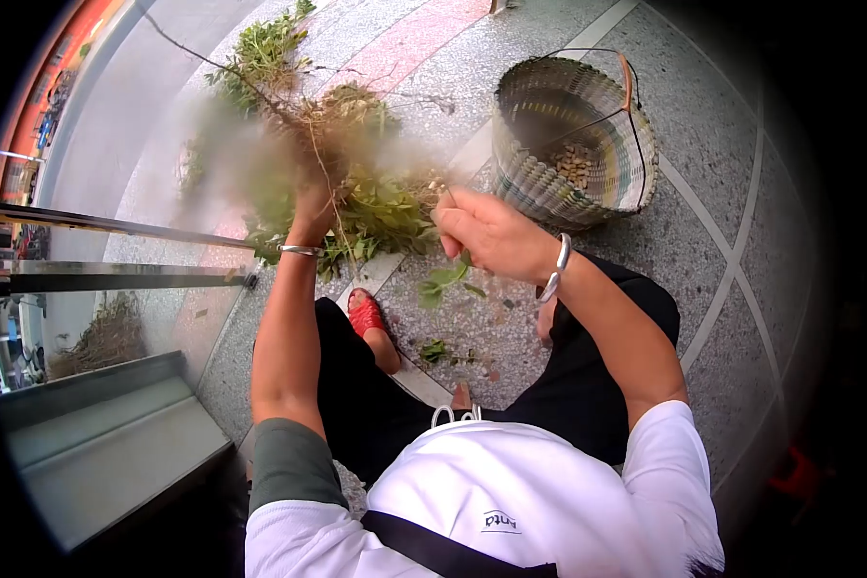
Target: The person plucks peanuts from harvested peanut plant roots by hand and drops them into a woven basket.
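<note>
The right hand [482, 229] has its fingers curled closed around a leafy green sprig [443, 281]. The left hand [315, 193] is at a tangle of roots [323, 135]; blur hides its fingers' grip. Beyond the right fingers, a woven basket [535, 183] holds peanuts [575, 166]. Leafy plants [380, 217] lie between the hands and beyond them.

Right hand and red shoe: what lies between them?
A green sprig by the right hand, then speckled floor up to the red shoe; head view shows it.
</note>
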`<state>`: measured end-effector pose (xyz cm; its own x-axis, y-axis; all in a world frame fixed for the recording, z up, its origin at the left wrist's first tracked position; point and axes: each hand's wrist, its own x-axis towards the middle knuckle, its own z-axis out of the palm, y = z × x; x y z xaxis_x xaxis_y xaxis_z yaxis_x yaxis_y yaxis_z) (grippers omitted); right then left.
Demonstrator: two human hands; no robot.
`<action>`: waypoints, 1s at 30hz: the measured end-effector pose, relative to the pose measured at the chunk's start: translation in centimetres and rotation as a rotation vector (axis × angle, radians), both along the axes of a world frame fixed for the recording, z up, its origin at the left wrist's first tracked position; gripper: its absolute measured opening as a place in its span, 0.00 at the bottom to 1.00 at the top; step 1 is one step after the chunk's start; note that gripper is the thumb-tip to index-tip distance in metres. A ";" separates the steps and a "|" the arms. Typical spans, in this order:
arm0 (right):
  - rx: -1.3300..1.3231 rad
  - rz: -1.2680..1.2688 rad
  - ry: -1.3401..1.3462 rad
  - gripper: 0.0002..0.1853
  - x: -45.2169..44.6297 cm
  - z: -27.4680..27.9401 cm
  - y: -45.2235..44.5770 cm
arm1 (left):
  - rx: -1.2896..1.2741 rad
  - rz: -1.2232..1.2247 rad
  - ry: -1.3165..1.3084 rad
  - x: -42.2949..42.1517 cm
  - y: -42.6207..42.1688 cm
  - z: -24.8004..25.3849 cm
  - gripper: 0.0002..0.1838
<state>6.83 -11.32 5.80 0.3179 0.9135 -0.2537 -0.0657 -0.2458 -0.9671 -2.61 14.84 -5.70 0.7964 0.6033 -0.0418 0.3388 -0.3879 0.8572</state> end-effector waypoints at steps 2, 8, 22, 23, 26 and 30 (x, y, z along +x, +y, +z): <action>-0.018 -0.094 0.463 0.12 1.8 -0.5 -0.2 | 0.703 -0.355 0.196 -1.8 3.1 -3.5 0.17; 0.121 -0.272 0.602 0.10 2.4 0.1 -0.3 | -0.018 -0.278 0.011 -2.2 4.6 -9.4 0.16; -0.117 -1.005 -0.267 0.17 14.3 -3.7 -5.6 | -0.481 0.017 -0.191 -0.3 -1.1 0.0 0.11; -0.124 -1.026 -0.340 0.18 15.2 -4.7 -5.9 | -0.499 0.024 -0.205 -0.2 -1.2 0.1 0.11; -0.217 -0.905 -0.694 0.22 18.2 -8.3 -7.2 | -0.183 -0.109 -0.019 -0.8 0.5 -0.9 0.14; -0.208 -0.919 -0.949 0.20 19.5 -10.6 -7.2 | -0.146 -0.206 -0.022 -1.6 1.4 -1.8 0.21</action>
